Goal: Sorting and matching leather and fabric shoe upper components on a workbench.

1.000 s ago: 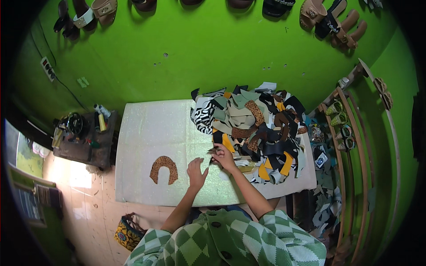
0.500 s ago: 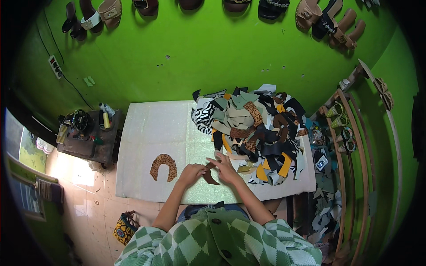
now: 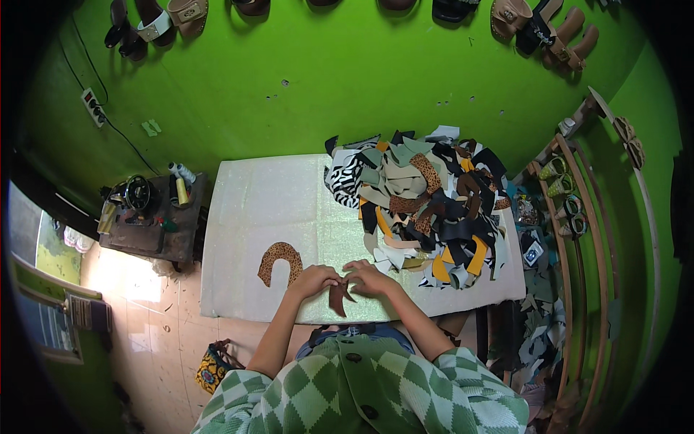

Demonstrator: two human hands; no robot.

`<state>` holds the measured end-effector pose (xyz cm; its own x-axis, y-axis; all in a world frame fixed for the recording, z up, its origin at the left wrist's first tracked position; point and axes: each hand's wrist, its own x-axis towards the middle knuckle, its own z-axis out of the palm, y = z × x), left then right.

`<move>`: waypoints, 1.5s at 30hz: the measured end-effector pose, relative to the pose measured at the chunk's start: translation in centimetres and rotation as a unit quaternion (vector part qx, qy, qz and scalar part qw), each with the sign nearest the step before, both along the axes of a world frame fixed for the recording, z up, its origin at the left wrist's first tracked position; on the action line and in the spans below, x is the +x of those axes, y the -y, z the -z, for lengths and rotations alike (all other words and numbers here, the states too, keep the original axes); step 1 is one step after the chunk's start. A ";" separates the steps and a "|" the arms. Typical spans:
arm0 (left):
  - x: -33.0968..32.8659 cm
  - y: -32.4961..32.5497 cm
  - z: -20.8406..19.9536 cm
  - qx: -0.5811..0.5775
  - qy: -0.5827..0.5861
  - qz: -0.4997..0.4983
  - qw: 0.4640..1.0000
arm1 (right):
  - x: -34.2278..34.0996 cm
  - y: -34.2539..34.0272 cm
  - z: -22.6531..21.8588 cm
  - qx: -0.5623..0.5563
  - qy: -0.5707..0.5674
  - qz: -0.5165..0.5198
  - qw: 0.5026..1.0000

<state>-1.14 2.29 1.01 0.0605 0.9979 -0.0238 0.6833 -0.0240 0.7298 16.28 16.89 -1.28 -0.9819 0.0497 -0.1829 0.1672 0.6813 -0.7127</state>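
Note:
A curved brown leather piece [image 3: 337,301] is between my hands near the table's front edge, its two pointed ends hanging toward me. My left hand [image 3: 316,281] grips its upper part, fingers closed. My right hand [image 3: 366,278] is bent around the other side, its fingertips against the piece; their exact hold is partly hidden. To the left of my left hand, a leopard-print horseshoe-shaped piece [image 3: 280,253] lies flat on the pale, shiny-covered table [image 3: 246,195].
A large heap of mixed leather scraps [image 3: 434,210] covers the table's right side. At left stands a sewing machine [image 3: 134,195] on a small dark table. A wooden rack [image 3: 578,239] with shoes leans at right. Sandals [image 3: 188,16] hang along the green wall.
The brown piece has turned so its ends hang downward. My right hand's outstretched fingers have curled in toward it. The whole view has shifted slightly.

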 end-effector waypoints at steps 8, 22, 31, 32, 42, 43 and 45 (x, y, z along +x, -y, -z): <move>-0.5 0.1 1.2 -0.064 0.012 -0.074 0.995 | 0.9 -1.5 0.8 -0.186 0.135 0.091 0.969; -0.3 -0.8 6.5 -0.050 -0.150 -0.212 0.964 | 2.5 -12.3 -2.2 0.367 -0.011 0.530 0.765; -0.3 -0.8 6.1 -0.035 -0.132 -0.225 0.965 | 3.3 -12.7 -1.2 0.405 -0.032 0.490 0.771; 0.1 -0.7 6.2 -0.038 -0.132 -0.222 0.965 | 3.3 -13.3 -1.0 0.424 -0.040 0.479 0.768; 0.8 -1.8 6.6 0.026 -0.026 -0.260 0.965 | 3.6 -8.1 -3.3 0.172 -0.249 0.390 0.869; 0.7 -2.1 7.2 0.048 0.057 -0.264 0.962 | 3.5 -6.8 -3.5 0.082 -0.235 0.400 0.882; 1.3 -3.3 8.0 -0.014 0.244 -0.260 0.934 | 3.5 -4.8 -3.5 0.024 -0.223 0.374 0.900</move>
<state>0.15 5.64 -7.03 -0.4218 0.8947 -0.1472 0.1833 0.2431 0.9525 19.77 21.70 2.18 -0.6455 0.7248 0.2409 0.2960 0.5281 -0.7959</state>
